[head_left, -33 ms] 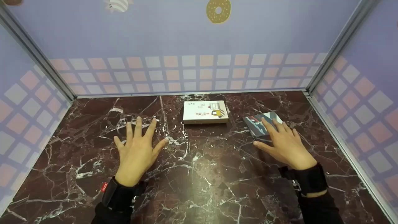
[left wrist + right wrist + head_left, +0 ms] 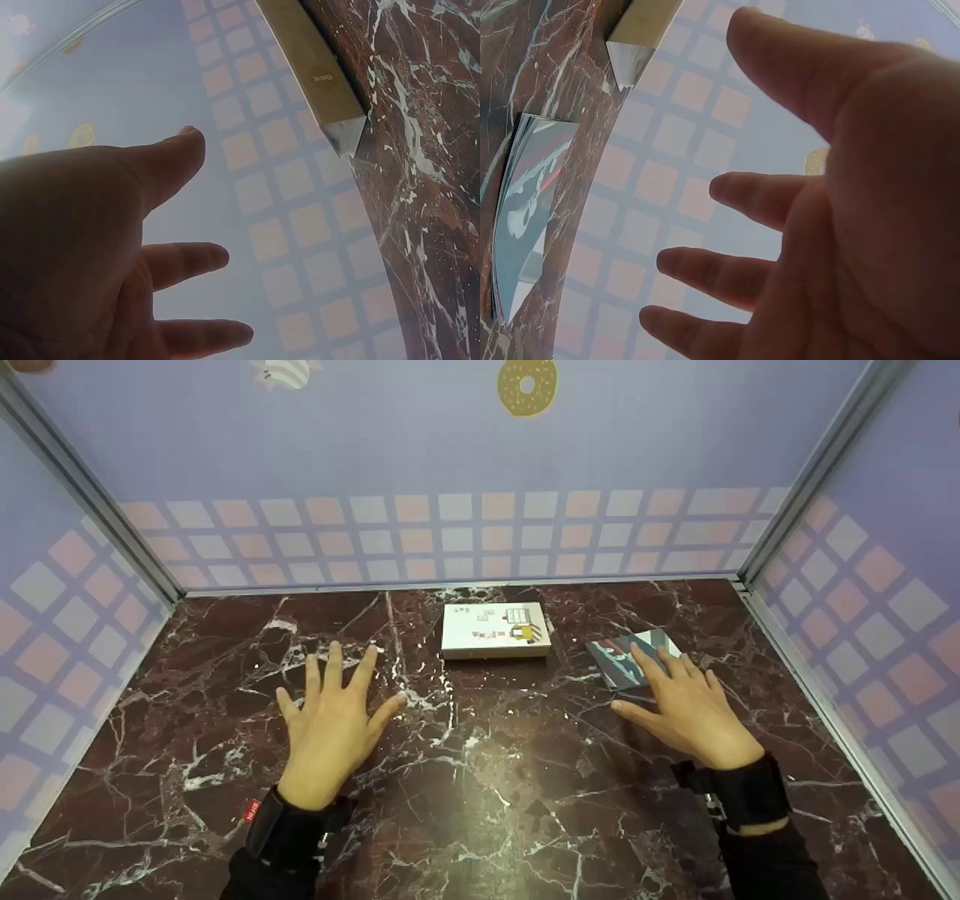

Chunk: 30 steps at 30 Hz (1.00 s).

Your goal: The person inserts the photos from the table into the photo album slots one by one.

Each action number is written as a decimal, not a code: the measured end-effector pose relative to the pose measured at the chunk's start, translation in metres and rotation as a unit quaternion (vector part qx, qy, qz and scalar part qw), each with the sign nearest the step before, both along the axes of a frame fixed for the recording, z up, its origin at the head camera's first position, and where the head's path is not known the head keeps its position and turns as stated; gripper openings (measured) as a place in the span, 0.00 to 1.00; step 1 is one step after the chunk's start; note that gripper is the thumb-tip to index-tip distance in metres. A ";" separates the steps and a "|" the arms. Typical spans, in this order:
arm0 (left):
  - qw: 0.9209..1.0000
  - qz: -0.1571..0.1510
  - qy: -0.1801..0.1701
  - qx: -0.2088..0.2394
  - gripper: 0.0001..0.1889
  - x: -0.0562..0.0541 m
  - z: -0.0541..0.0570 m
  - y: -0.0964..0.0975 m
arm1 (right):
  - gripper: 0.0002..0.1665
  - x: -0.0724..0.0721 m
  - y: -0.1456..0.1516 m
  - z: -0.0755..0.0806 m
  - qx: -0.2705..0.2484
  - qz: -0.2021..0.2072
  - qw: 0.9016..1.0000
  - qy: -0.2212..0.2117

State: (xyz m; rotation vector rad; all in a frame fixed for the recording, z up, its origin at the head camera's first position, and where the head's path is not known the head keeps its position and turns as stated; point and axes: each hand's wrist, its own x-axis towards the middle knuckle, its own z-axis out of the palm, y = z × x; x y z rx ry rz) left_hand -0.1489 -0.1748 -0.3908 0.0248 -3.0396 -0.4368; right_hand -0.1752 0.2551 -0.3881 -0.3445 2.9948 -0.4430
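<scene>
No displacement was evident since the preceding frame: the left hand (image 2: 328,731) and right hand (image 2: 690,712) were spread, leaving the book (image 2: 487,628) near the far edge of the surface (image 2: 487,787) and the booklet (image 2: 616,664) toward its far right corner ungripped.

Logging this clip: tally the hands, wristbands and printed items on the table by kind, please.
Hands: 2 (left hand, right hand)
Wristbands: 2 (left wristband, right wristband)
Thick book: 1
Thin booklet: 1
Total: 6
</scene>
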 end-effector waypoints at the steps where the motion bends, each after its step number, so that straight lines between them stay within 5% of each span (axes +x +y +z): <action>1: 1.000 -0.001 0.001 0.000 0.43 0.000 0.000 0.000 | 0.54 0.000 -0.001 0.000 0.000 0.003 1.000 0.003; 8: 0.998 -0.026 0.047 0.031 0.33 -0.009 -0.009 0.001 | 0.48 -0.017 -0.011 -0.015 -0.008 0.038 0.998 0.058; 16: 0.991 -0.040 0.071 0.111 0.16 -0.026 -0.032 0.009 | 0.24 -0.054 -0.033 -0.054 -0.098 -0.001 0.989 0.110; 23: 0.985 -0.051 0.061 0.154 0.11 -0.055 -0.043 0.019 | 0.18 -0.082 -0.034 -0.072 -0.195 -0.029 0.976 0.095; 30: 0.971 -0.025 0.051 0.233 0.10 -0.085 -0.057 0.028 | 0.23 -0.100 -0.050 -0.089 -0.246 -0.034 0.967 0.062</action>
